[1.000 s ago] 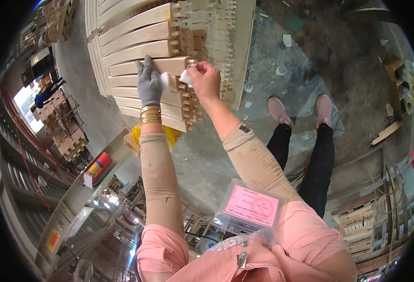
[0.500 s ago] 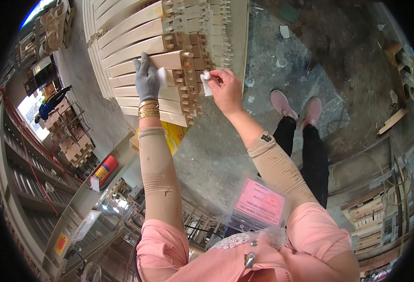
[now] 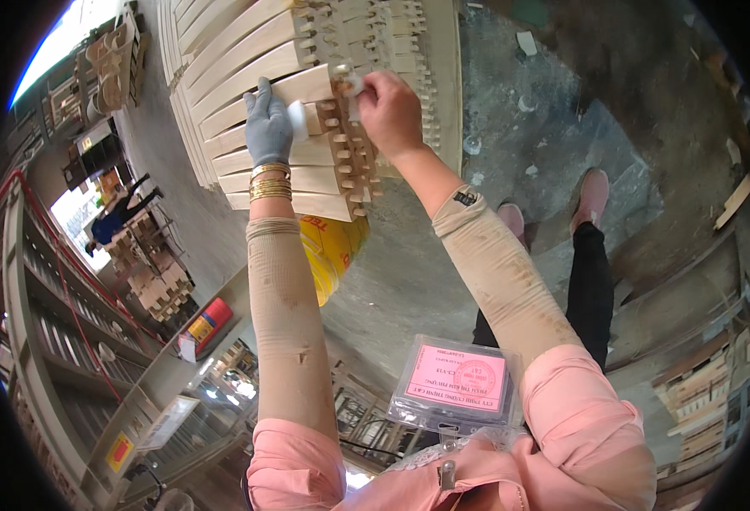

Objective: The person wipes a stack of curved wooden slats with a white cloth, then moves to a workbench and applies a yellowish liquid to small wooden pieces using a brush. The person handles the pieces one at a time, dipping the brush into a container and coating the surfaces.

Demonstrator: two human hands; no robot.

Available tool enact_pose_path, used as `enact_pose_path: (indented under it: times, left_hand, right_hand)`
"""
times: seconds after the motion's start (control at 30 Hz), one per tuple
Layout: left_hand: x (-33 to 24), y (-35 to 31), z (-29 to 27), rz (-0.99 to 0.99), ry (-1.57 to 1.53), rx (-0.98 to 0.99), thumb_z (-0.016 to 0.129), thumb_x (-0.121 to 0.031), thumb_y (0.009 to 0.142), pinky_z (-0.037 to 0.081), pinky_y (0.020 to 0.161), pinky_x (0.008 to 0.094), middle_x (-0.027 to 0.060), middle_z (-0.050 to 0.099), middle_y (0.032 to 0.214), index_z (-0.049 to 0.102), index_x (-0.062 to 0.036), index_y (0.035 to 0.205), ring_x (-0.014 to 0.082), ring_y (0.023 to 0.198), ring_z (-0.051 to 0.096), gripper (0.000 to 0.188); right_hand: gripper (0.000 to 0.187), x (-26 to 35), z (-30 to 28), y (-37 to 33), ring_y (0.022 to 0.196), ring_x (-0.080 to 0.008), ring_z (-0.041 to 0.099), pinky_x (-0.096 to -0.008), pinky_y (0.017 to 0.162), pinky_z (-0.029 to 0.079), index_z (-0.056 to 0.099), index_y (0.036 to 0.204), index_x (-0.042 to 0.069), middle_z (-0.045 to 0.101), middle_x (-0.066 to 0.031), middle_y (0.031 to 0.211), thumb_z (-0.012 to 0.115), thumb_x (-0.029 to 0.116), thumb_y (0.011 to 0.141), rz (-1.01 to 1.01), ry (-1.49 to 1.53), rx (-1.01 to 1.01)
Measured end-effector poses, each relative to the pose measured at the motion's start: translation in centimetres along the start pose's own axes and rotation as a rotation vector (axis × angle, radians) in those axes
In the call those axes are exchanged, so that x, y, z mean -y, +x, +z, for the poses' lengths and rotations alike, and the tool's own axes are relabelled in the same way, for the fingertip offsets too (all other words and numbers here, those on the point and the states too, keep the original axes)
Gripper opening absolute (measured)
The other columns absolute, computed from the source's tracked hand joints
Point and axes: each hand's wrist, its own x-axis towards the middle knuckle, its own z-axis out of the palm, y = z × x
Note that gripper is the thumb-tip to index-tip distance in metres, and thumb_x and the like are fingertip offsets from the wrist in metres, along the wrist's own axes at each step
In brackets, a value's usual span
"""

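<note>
While gloved L hand (image 3: 269,128) lies spread on slats (image 3: 307,85) (grip on adj. white pad (image 3: 297,120): can't tell), bare R hand (image 3: 392,115) pinches white cloth (image 3: 354,88) by dowels (image 3: 346,169), R end of slats.

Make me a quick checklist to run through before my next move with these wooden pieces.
1. Left hand on the wooden pieces: ok, its gloved fingers rest on them.
2. White wad gripped by the right hand: ok, pinched in the fingers.
3. Right hand gloved too: not ok, it is bare.
4. White pad beside the left hand held firmly: cannot tell.
5. Pegs undamaged: cannot tell, too small.
</note>
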Motion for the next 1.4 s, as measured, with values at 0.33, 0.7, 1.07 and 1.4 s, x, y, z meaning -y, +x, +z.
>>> enact_pose_path:
  times: [0.33,0.7,1.07,1.4]
  left_hand:
    - [-0.4,0.2,-0.2,-0.034,0.004,0.059,0.04,-0.028,0.091,0.036,0.101,0.0362,0.0294,0.034,0.137,0.05,-0.0172,0.13,0.0384,0.126,0.038,0.042]
    - [-0.5,-0.1,-0.3,-0.009,-0.003,0.047,0.041,-0.024,0.092,0.037,0.098,0.0344,0.0296,0.039,0.134,0.05,-0.0131,0.13,0.0373,0.126,0.04,0.041]
    - [-0.9,-0.5,-0.4,0.005,-0.045,0.048,0.042,-0.019,0.092,0.031,0.104,0.0314,0.0245,0.039,0.137,0.049,-0.0076,0.13,0.0336,0.133,0.03,0.04]
    - [-1.3,-0.7,-0.8,0.005,0.019,0.059,0.04,-0.02,0.092,0.033,0.103,0.0332,0.0237,0.039,0.137,0.047,-0.0093,0.132,0.033,0.134,0.03,0.041]
  right_hand:
    - [0.022,1.5,1.5,-1.2,0.066,-0.0122,0.058,-0.0255,0.055,0.044,0.061,0.078,0.006,0.062,-0.0042,0.075,0.078,0.017,0.07,0.999,1.171,0.108]
    - [0.019,-0.9,1.1,-0.2,0.076,-0.016,0.065,-0.0297,0.068,0.055,0.061,0.096,0.0,0.066,-0.0084,0.085,0.067,0.009,0.08,1.074,1.448,0.377]
    - [0.024,-4.2,1.0,6.3,0.078,-0.024,0.065,-0.0336,0.069,0.051,0.065,0.096,0.002,0.067,-0.0129,0.085,0.069,0.011,0.074,0.328,0.487,-0.138]
    - [0.014,-0.3,3.2,12.1,0.084,-0.0323,0.063,-0.0415,0.075,0.052,0.065,0.085,0.007,0.065,-0.0152,0.086,0.059,0.013,0.075,-0.214,-0.393,0.557]
